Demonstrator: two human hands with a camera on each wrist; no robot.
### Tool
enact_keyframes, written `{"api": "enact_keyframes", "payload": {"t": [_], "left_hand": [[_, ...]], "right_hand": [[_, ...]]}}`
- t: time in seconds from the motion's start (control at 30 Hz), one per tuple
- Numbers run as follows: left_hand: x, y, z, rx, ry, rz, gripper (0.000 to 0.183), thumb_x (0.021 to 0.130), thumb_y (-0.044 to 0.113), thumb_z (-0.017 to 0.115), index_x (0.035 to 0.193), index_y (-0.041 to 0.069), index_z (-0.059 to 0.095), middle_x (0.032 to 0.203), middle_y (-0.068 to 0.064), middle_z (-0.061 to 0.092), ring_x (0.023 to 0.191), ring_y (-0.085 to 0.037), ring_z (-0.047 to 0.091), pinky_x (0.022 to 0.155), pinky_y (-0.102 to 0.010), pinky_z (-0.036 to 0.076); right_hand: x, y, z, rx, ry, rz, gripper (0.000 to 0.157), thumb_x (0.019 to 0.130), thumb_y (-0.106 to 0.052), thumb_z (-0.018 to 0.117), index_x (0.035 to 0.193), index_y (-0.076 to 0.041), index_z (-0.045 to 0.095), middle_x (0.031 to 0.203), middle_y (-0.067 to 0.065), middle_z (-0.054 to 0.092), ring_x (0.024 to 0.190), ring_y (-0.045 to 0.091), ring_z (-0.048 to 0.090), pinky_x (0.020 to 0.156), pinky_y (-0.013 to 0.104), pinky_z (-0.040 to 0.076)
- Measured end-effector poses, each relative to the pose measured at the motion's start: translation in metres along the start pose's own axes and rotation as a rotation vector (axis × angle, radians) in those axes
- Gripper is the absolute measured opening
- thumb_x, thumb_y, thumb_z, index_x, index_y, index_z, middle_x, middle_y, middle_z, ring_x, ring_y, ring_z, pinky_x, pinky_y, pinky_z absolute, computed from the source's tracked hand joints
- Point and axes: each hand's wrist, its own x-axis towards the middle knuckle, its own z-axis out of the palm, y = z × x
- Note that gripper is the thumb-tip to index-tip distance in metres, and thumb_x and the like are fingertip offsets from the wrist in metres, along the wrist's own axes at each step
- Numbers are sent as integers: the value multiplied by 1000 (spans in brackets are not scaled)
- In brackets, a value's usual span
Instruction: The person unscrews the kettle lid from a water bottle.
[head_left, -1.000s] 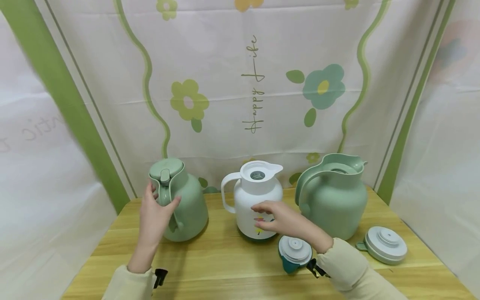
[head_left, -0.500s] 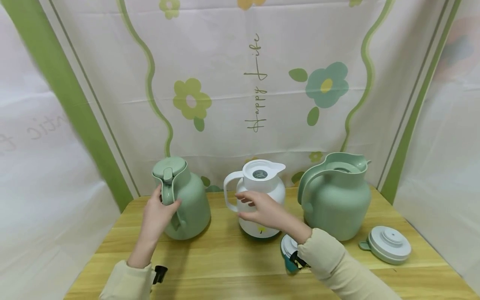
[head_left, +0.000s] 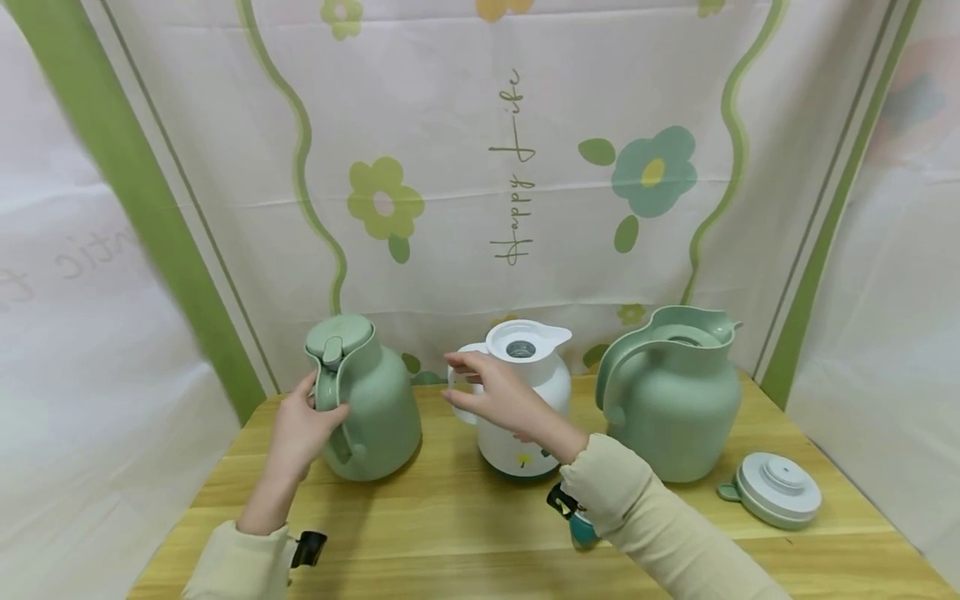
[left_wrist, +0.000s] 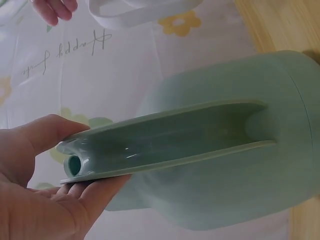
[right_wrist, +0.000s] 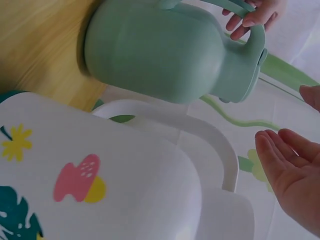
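Note:
At the left of the head view, a lidded green thermos jug (head_left: 382,408) stands on the table. My left hand (head_left: 296,429) holds its handle between thumb and fingers; the left wrist view shows the thumb on one side of the handle (left_wrist: 190,132) and the fingers on the other. Mid-table stands a white thermos jug (head_left: 551,383) with its neck uncovered. In front of it, my right hand (head_left: 491,392) hovers near the handle with fingers extended and slightly bent, thumb apart, gripping nothing. The right wrist view shows those fingers (right_wrist: 287,155) clear of the white handle (right_wrist: 220,140).
A larger green thermos jug (head_left: 678,408) without its lid is at the right. Its lid (head_left: 778,490) lies upside down beside it. A teal and white lid (head_left: 583,531) is mostly hidden under my right sleeve. A printed cloth (head_left: 480,167) hangs behind the wooden table (head_left: 420,542).
My right hand has moved left across the white jug, from its body towards its handle. My left hand has stayed at the green jug's handle, shifting slightly. The jugs stand where they were.

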Motion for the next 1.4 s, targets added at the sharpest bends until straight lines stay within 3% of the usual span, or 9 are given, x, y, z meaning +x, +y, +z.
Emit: {"api": "enact_keyframes", "payload": {"t": [0.3,0.4,0.5,0.6,0.7,0.97,1.13,1.4], "left_hand": [[3,-12,-15,-52,-120,-11,74,92,6,56,152,0,13,145,-33,36,134,-43,40,106,-55,40],[5,-16,-18,-57,-143,0,74,92,7,57,152,-1,14,143,-31,41,126,-33,52,105,-52,41],[4,-19,-21,-65,-161,18,69,92,7,58,150,-1,21,140,-29,47,111,-15,63,103,-46,44],[3,-21,-23,-77,-178,40,63,92,7,59,146,-2,29,137,-26,52,102,1,62,97,-32,48],[3,-23,-25,-92,-195,54,59,91,7,59,144,-2,33,134,-24,54,99,7,60,89,-19,48],[4,-27,-27,-129,-263,98,63,90,8,61,145,-1,32,135,-24,53,101,13,57,88,-13,45],[6,-30,-31,-150,-315,136,65,89,7,61,146,-2,30,136,-22,53,104,10,58,88,-13,44],[16,-37,-38,-208,-441,190,69,90,6,61,148,-5,24,131,-4,61,108,4,60,88,-15,46]], "right_hand": [[19,-10,3,-15,-2,5,54,92,-23,63,139,-4,46,140,13,52,125,28,54,104,39,46],[21,-12,4,-13,-3,8,54,92,-23,63,139,-4,46,141,12,52,127,27,53,104,38,46],[24,-14,5,-15,-1,12,54,92,-24,63,139,-5,47,141,11,52,127,27,53,104,38,46],[26,-16,6,-19,4,24,55,91,-25,64,140,-6,46,142,10,51,127,27,53,104,38,46],[29,-19,9,-18,-2,41,57,92,-27,64,141,-6,45,143,11,49,127,28,53,104,39,46],[41,-28,16,-43,9,72,63,91,-31,64,143,-3,42,145,13,47,128,30,51,106,42,44],[49,-34,20,-78,39,91,64,90,-32,65,142,-1,42,145,15,46,134,30,45,110,43,39],[61,-41,25,-139,62,96,67,88,-34,67,141,0,43,143,17,46,134,29,44,111,42,38]]}}
